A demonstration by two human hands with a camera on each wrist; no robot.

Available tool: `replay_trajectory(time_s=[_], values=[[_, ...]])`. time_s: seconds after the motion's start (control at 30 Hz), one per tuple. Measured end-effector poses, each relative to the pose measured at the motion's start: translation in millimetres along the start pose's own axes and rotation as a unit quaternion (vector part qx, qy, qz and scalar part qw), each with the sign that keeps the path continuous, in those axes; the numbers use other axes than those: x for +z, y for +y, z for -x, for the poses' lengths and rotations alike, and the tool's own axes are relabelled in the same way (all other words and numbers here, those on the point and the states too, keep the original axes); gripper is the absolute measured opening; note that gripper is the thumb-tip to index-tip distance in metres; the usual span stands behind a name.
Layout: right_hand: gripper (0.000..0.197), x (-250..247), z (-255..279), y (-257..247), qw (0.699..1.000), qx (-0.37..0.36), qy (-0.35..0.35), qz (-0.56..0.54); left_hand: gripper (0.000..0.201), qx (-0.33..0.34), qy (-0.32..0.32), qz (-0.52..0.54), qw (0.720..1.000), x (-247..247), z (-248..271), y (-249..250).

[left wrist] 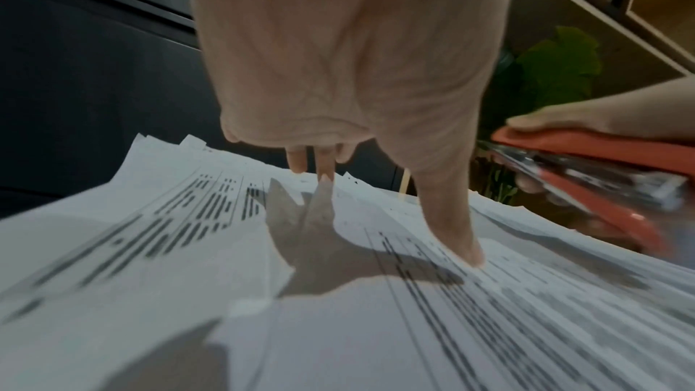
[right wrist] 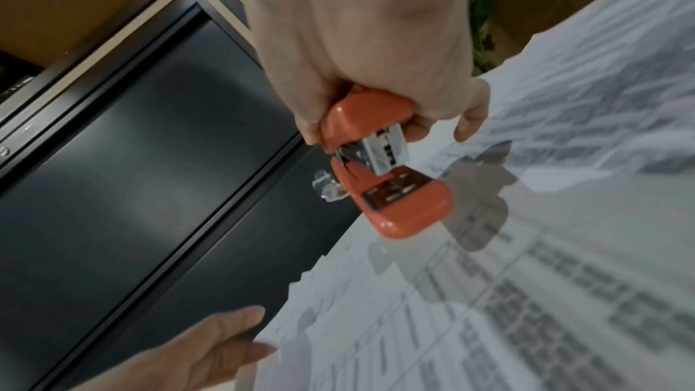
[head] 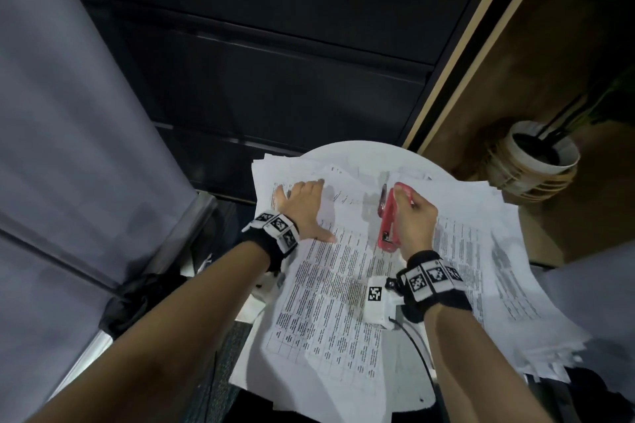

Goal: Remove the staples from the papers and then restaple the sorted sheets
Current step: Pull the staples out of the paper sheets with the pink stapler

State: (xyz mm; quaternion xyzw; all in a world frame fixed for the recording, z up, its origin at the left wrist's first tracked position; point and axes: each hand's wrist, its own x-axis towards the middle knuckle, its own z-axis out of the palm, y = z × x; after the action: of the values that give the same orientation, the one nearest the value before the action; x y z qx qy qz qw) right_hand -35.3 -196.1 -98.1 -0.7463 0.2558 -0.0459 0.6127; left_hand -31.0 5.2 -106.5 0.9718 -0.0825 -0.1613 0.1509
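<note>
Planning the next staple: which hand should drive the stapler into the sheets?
Right. The right hand already grips the red stapler above the papers, its mouth open. The left hand lies flat on the sheets, likely best kept steadying them.

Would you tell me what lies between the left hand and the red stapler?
Only printed sheets: the head view shows nothing else between the left hand and the red stapler.

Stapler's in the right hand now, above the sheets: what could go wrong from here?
The papers are fanned unevenly and overhang the small round table; the left hand presses only one spot, so sheets may slip or staple misaligned. The right hand holds the stapler off the paper, and left fingertips near it could get pinched.
</note>
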Motion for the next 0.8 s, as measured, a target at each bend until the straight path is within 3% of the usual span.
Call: replay_trajectory(time_s=[0.1,0.2,0.27,0.33,0.37,0.43,0.47,0.5,0.53,0.57,0.6,0.67,0.8], values=[[0.029,-23,-3,8,1.000,-0.015,0.019,-0.001,0.115,-0.014,-0.035,-0.019,0.999,-9,-12,5],[0.028,-46,-4,13,0.998,-0.024,0.061,0.007,0.078,-0.044,-0.050,-0.015,0.998,-10,-16,1],[0.028,-61,-4,18,0.997,-0.022,0.079,0.001,0.059,-0.046,-0.032,0.038,0.998,-9,-15,-6],[0.029,-75,-4,22,0.995,-0.014,0.095,-0.013,0.051,-0.035,0.037,0.150,0.987,-10,-13,-11],[0.029,-81,-4,24,0.994,-0.012,0.107,-0.021,0.047,-0.030,0.084,0.230,0.969,-12,-12,-13],[0.029,-91,-3,24,0.991,-0.009,0.126,-0.044,0.047,-0.048,0.156,0.411,0.897,-15,-9,-23],[0.030,-96,-3,24,0.989,-0.009,0.138,-0.053,0.055,-0.060,0.143,0.482,0.862,-16,-4,-27],[0.029,-101,-3,24,0.988,-0.008,0.143,-0.062,0.068,-0.087,0.095,0.519,0.845,-14,-1,-31],[0.028,-106,-2,24,0.986,-0.014,0.146,-0.073,0.079,-0.113,0.033,0.498,0.859,-11,3,-32],[0.028,-109,-1,22,0.986,-0.017,0.145,-0.083,0.075,-0.120,-0.029,0.444,0.888,-8,8,-30],[0.029,-113,-2,21,0.984,-0.020,0.148,-0.095,0.058,-0.117,-0.061,0.382,0.915,-6,14,-24],[0.028,-118,-1,15,0.982,-0.031,0.150,-0.113,0.032,-0.119,-0.032,0.340,0.932,-5,17,-10],[0.026,-132,-2,5,0.978,-0.067,0.159,-0.119,0.019,-0.096,0.066,0.412,0.904,-16,14,33]])
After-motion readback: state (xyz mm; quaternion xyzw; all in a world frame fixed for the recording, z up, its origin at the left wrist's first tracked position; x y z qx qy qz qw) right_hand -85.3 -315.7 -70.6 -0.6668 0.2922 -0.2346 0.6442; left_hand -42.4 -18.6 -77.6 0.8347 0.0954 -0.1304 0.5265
